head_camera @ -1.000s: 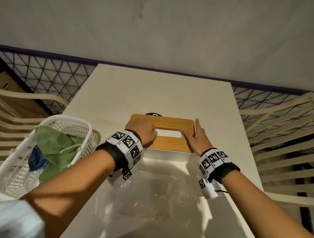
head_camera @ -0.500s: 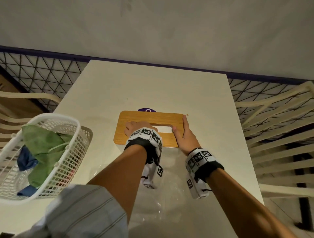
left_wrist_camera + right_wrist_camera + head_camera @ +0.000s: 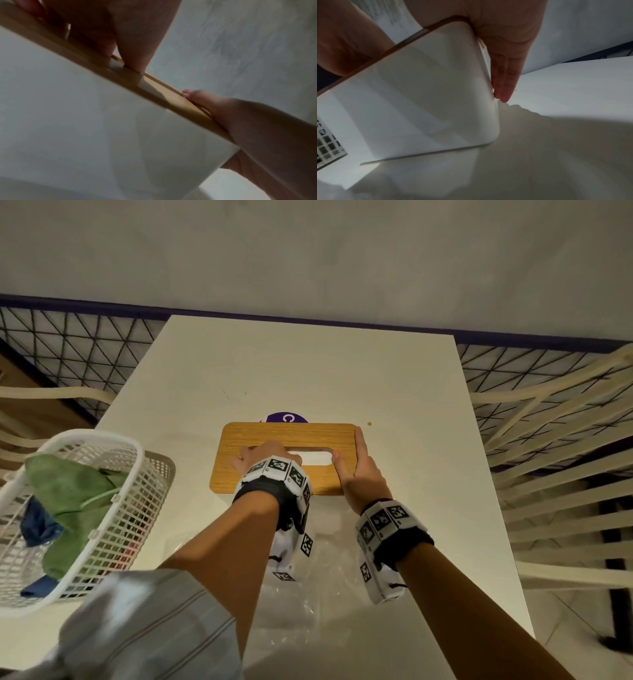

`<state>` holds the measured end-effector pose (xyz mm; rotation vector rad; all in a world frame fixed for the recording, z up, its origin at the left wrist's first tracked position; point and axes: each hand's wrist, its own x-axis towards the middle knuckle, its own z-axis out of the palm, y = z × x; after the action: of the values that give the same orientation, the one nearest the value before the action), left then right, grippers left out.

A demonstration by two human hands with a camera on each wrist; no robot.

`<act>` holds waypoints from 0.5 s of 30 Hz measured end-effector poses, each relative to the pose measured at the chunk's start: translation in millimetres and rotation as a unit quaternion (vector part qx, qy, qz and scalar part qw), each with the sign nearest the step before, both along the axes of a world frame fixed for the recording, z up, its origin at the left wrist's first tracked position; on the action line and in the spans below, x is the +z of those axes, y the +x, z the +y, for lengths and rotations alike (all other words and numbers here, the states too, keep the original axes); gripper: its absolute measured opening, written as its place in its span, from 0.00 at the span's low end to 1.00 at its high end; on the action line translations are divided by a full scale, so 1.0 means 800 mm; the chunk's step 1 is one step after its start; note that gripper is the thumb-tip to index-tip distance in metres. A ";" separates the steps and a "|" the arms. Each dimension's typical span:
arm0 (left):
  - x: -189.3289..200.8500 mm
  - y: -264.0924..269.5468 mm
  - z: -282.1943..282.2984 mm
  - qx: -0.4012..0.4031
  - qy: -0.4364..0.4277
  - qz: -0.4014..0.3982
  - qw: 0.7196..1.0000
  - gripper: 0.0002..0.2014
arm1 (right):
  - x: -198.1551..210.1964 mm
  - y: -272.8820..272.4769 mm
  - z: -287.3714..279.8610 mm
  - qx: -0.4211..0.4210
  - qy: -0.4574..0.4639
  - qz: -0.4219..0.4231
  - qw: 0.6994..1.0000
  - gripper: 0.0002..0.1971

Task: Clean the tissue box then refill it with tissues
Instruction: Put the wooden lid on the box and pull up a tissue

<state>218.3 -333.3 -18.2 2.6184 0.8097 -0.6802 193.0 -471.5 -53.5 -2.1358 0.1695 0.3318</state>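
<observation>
The tissue box stands mid-table, a wooden lid over a white body, with white tissue showing in the lid's slot. My left hand lies on top of the lid by the slot's left end, fingers spread; in the left wrist view its thumb presses the lid's near edge. My right hand is at the box's right end, thumb on the lid by the slot. Its fingers run straight down the right wall.
A white mesh basket holding a green cloth and a blue cloth sits at the table's left edge. Clear plastic wrapping lies in front of the box, a purple sticker behind it. Slatted chairs flank the table.
My left hand has slid from the lid's left end toward the slot in the middle. The right hand has kept its place at the right end. The box has stayed put.
</observation>
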 end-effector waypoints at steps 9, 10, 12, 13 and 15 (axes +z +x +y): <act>-0.001 0.001 0.021 -0.013 -0.100 -0.020 0.995 0.15 | 0.000 -0.003 0.000 0.002 -0.039 -0.020 0.999 0.32; 0.004 -0.001 0.021 -0.009 -0.113 -0.025 0.993 0.16 | 0.000 -0.004 0.000 0.004 -0.042 -0.018 0.999 0.32; 0.008 -0.004 0.026 -0.010 -0.112 -0.037 0.993 0.15 | 0.000 -0.004 -0.001 0.006 -0.039 -0.014 0.999 0.32; 0.008 -0.006 0.028 -0.015 -0.102 -0.046 0.994 0.15 | 0.000 -0.003 -0.001 0.004 -0.042 -0.017 0.999 0.32; 0.009 -0.011 0.028 -0.023 -0.090 -0.081 0.992 0.15 | 0.001 -0.003 0.001 0.012 -0.062 -0.017 0.998 0.32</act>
<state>209.5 -311.3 -11.0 2.4955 0.6128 -0.5176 190.8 -470.4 -52.4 -2.2656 0.1468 0.3057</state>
